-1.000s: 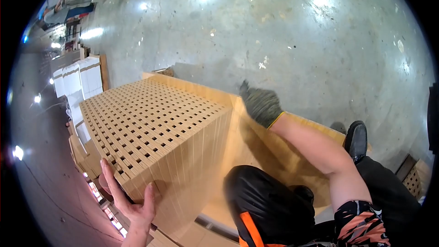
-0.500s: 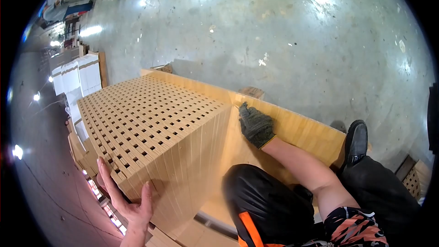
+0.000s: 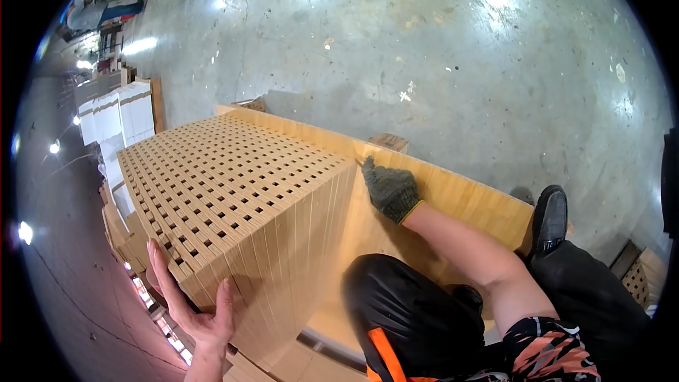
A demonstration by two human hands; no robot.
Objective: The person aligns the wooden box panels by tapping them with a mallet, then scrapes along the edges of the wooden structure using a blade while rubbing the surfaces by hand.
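A stack of slotted boards (image 3: pixel 283 262), pierced with rows of small square holes, stands on edge and tightly packed. My bare left hand (image 3: pixel 187 304) grips its near left corner, thumb on the near face and fingers along the outer side. My right hand (image 3: pixel 392 191), in a dark grey knit glove, is closed apart from a forward-reaching finger. Its fingertip is beside the stack's right corner, at the yellowish wooden panel (image 3: pixel 453 191). Whatever those gloved fingers hold, if anything, is too small to make out.
My bent knee (image 3: pixel 410 304) and black shoe (image 3: pixel 550 219) are close to the panel. Wooden blocks (image 3: pixel 388 143) show behind the panel. White-topped stacks (image 3: pixel 134 110) stand at the left. Grey concrete floor (image 3: pixel 396 35) extends beyond, with scattered debris.
My gloved right hand has shifted slightly left, toward the stack's corner. My left hand keeps its place on the stack, and the boards look the same.
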